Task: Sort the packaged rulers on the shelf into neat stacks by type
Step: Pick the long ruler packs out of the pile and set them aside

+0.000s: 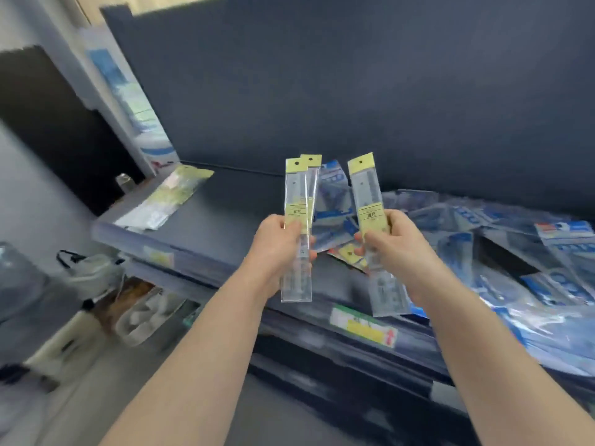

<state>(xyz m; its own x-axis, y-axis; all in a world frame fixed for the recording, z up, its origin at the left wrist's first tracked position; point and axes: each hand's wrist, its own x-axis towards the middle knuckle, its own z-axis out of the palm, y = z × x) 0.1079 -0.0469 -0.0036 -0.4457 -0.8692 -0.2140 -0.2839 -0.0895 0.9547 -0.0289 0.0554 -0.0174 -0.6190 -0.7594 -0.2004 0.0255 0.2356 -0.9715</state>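
Clear, glossy plastic sleeves with pale yellow header cards enclose long, flat, narrow rulers. The left hand (277, 246) grips a pair of yellow-topped packs (297, 201) at mid-length, thumb over the front, with the tops slightly fanned. The right hand (396, 243) pinches a single yellow-topped pack (367, 191) between thumb and fingers. All three stand nearly upright above the front of the dark shelf (231, 201), headers up, and the single one leans left at its top. A heap of blue-printed packs (515, 252) lies criss-crossed on the shelf's right side. A blurred stack of yellow-headed packs (167, 201) lies at its back left corner.
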